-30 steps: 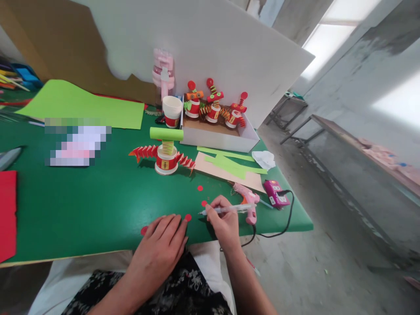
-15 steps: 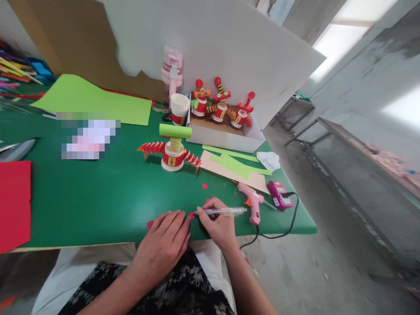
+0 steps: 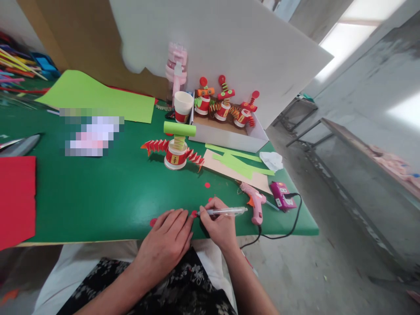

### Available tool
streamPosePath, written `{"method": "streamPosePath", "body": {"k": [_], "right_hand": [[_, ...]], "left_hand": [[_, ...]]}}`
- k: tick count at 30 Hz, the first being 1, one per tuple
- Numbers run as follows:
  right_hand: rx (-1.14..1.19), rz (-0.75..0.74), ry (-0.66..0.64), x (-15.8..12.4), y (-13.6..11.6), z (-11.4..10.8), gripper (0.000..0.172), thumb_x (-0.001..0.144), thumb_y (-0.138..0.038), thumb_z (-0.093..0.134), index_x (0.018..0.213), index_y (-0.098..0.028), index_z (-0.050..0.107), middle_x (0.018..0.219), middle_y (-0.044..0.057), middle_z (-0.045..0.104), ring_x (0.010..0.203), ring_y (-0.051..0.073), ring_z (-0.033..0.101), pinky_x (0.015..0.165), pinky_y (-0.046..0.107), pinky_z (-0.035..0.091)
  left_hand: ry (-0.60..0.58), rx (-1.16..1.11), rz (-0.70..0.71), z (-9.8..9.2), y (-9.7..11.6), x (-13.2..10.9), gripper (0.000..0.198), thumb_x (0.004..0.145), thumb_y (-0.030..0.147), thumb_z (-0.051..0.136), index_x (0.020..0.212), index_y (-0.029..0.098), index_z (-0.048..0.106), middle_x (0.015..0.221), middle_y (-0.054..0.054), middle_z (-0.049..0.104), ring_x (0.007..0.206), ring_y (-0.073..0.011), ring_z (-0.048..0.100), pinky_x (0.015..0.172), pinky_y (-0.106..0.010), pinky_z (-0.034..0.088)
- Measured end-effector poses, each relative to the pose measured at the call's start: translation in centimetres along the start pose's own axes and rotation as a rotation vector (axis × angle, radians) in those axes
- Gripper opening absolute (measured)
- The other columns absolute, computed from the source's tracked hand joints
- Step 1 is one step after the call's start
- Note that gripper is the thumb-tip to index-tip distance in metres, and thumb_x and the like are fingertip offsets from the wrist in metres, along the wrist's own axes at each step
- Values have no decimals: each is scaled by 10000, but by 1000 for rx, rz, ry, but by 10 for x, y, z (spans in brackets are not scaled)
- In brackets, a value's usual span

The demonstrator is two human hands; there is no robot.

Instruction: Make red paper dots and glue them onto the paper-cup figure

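Observation:
My right hand (image 3: 221, 223) is closed around a clear pen (image 3: 229, 211), its tip at a small red paper circle (image 3: 194, 214). Flat on the table's front edge lies my left hand (image 3: 169, 238), fingers stretched out, with a fingertip touching that circle. Another red circle (image 3: 152, 222) shows beside the left hand's knuckles, and a further red disc (image 3: 207, 185) lies beyond the right hand. Behind the hands stands a paper-cup figure (image 3: 176, 155) with folded red arms and a green paper roll (image 3: 180, 128) on top.
A pink glue gun (image 3: 254, 201) with a black cord lies right, by a purple power block (image 3: 282, 197). Green strips rest on a beige card (image 3: 210, 161). At the back are a white box (image 3: 229, 138) of finished figures, stacked cups (image 3: 183, 105) and green paper (image 3: 98, 100); red paper (image 3: 16, 197) lies left.
The view has shifted slightly, so everything appears a little further right. Both hands keep nearly the same pose, with the pen tip still at the red circle.

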State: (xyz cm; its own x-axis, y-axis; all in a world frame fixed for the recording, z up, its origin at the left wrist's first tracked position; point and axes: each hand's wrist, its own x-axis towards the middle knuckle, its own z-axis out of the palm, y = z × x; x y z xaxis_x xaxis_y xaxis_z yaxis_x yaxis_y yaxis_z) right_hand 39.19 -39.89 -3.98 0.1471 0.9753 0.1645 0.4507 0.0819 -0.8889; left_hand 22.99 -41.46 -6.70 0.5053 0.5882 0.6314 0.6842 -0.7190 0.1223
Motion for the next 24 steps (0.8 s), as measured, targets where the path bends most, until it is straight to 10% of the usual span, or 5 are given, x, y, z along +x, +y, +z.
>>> {"method": "streamPosePath", "body": {"k": [24], "right_hand": [[-22,-5,-23,1,-1,-1,247,808,-320,575,601,-226,477,522,-54,458,458,102,423,452,220,366]], "left_hand": [[-2,-18,-2,0,1,0,295,963,174,461,1104,41,683,1062,-161,709,1008,-275,612,904,-425,465]]}}
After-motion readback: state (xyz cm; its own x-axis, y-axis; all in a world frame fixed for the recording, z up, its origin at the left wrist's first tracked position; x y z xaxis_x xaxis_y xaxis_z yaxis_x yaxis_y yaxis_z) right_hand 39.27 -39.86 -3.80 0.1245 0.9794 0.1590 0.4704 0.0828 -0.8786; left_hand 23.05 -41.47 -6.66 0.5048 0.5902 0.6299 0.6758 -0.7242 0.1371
